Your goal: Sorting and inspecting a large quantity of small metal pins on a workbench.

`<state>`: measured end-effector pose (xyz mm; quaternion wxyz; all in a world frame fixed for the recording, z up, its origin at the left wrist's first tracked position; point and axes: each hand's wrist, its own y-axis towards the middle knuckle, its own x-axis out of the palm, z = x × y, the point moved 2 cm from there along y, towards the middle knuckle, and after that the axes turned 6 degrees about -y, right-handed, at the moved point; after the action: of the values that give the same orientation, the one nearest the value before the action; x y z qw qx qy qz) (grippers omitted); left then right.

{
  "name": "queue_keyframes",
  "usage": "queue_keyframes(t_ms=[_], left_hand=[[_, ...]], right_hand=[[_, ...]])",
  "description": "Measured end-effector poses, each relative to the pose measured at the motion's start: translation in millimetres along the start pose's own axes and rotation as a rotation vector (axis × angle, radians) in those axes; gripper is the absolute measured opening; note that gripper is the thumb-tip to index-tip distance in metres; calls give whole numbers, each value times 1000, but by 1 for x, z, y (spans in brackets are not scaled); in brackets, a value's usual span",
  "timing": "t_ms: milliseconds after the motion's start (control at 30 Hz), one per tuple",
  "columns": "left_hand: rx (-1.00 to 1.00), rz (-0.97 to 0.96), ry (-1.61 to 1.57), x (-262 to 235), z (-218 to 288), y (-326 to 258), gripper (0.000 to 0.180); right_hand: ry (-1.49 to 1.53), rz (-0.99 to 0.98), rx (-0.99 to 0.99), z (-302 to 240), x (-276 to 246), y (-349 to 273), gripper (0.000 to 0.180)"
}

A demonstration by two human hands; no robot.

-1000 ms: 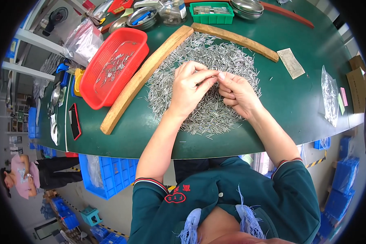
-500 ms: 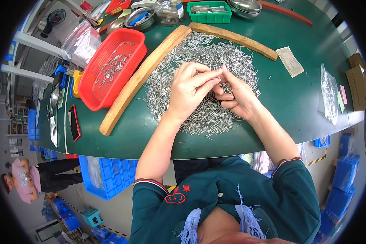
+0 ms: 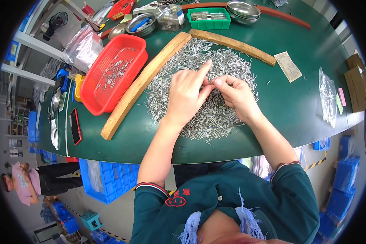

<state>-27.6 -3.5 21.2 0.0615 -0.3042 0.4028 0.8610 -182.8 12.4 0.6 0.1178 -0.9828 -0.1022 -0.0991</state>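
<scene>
Left hand [image 3: 185,95]: index finger straightened from its earlier pinch, now wide of thumb. Right hand [image 3: 238,97]: fingertips narrow beside left thumb, contents unclear; handling apparently rests here. Metal pins [image 3: 215,121]: heaped beneath both, on green worktop [image 3: 301,110].

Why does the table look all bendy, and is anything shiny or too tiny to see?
In the head view, the fisheye lens bows the green table and leaves the corners black; in the same view, small metal rods glint, and anything the right hand pinches is too small to tell.
</scene>
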Motion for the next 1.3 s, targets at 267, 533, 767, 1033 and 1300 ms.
queue_keyframes(t_ms=[267, 533, 767, 1033, 1300], left_hand=[[51, 13, 54, -5, -1, 2, 54], [-340, -145, 267, -11, -64, -17, 27], [-383, -324, 172, 1, -49, -10, 31], [-295, -283, 84, -8, -38, -8, 15], [-499, -43, -525, -1, -37, -5, 12]], right_hand=[[453, -169, 213, 6, -10, 9, 21], [1125, -398, 499, 13, -12, 12, 17], [1235, -421, 551, 16, -14, 13, 17], [819, -254, 274, -2, -7, 5, 16], [686, -245, 269, 2, -4, 6, 24]])
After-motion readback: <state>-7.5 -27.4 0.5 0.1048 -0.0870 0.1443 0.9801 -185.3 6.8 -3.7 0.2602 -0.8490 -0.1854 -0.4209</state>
